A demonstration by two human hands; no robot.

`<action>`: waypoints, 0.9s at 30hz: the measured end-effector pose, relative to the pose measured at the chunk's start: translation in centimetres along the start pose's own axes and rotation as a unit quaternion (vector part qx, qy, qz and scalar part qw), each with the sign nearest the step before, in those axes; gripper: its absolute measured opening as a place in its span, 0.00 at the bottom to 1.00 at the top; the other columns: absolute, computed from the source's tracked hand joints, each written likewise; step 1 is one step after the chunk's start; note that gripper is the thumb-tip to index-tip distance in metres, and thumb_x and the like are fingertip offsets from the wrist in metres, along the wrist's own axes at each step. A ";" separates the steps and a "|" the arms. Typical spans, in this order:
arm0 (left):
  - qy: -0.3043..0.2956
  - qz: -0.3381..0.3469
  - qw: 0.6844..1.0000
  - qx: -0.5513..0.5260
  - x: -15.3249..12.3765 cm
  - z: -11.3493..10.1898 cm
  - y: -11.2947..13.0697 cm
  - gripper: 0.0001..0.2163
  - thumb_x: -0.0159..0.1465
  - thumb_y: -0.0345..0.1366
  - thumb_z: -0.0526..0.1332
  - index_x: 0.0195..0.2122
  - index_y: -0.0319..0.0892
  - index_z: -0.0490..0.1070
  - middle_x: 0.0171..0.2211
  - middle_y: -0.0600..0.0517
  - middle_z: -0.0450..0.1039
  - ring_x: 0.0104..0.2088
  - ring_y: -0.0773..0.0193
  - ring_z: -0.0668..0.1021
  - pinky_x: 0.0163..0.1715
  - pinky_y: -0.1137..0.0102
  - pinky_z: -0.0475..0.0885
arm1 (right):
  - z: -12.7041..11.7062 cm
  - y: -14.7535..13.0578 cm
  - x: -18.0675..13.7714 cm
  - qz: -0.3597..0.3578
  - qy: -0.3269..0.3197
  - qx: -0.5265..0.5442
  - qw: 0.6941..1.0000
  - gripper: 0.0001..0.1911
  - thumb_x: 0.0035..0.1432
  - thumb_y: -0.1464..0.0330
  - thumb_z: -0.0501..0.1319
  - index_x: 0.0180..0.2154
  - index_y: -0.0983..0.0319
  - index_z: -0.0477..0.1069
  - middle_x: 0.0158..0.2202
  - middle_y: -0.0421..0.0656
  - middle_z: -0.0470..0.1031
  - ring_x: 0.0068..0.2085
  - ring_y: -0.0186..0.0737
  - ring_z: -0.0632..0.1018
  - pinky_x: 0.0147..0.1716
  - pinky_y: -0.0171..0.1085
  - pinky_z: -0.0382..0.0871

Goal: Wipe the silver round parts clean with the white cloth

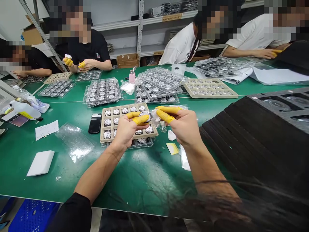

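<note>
My left hand (129,126), with yellow finger cots, pinches a round silver watch case (145,115) by its edge. Just to its right, my right hand (182,122), also in yellow finger cots, closes thumb and finger on a crumpled white wipe (155,115). The wipe is close beside the watch case; whether they touch I cannot tell. Below the left hand lies a beige tray (104,129) with rows of similar round silver pieces, partly hidden by that hand. Under it a clear plastic tray (149,142) sticks out, holding more such pieces.
A black phone (95,123) lies left of the beige tray. Stacked clear trays (102,91), a pink pump bottle (132,75) and another beige tray (210,88) stand farther back. Dark foam sheets (253,141) rise at right. A white foam block (40,163) lies front left. Co-workers sit opposite.
</note>
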State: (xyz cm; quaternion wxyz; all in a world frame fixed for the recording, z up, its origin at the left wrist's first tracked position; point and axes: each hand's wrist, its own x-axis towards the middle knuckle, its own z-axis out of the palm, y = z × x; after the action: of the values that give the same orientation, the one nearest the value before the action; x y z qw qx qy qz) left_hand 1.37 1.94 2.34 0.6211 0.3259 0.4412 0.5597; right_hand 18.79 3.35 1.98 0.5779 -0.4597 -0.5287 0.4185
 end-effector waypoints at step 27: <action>-0.133 0.084 0.712 0.685 12.8 -0.2 -1.4 0.11 0.62 0.36 0.68 0.44 0.39 0.83 0.41 0.44 0.84 0.40 0.54 0.82 0.42 0.65 0.75 | -5.2 0.0 2.9 -0.063 0.060 0.010 0.996 0.16 0.46 0.60 0.78 0.38 0.57 0.83 0.39 0.45 0.84 0.43 0.50 0.85 0.44 0.50 0.82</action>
State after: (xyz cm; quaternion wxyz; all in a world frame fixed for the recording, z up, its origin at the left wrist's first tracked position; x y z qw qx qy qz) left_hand 1.55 14.31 -1.34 0.2304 0.7686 0.5875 0.1051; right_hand 24.26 5.70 2.51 0.6386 -0.4439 -0.5165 0.3583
